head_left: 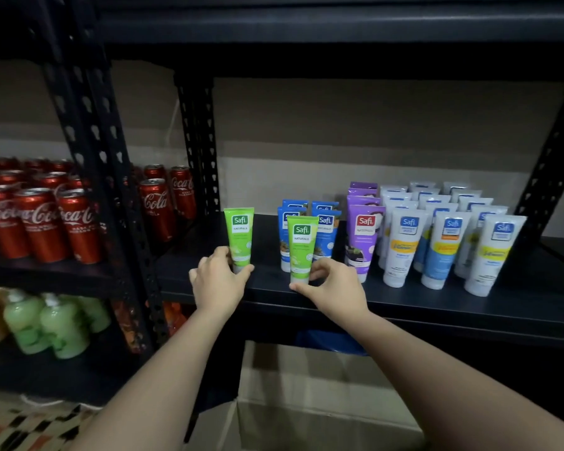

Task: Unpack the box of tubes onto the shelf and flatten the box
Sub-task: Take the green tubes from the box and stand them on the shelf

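Note:
My left hand (217, 283) grips the base of an upright green tube (240, 237) at the left end of the dark shelf (404, 304). A second green tube (302, 247) stands near the shelf's front edge, its cap end held by my right hand (334, 288). Behind it are blue tubes (324, 231), then purple tubes (362, 232), then several white tubes (443, 245) in rows to the right. The open cardboard box (306, 402) sits below the shelf, between my forearms; what it contains is hidden.
Black perforated uprights (199, 141) frame the shelf bay. Red cola cans (46, 216) fill the neighbouring shelf at left, with green soap bottles (52, 323) below them. A patterned floor covering (23, 424) shows at bottom left.

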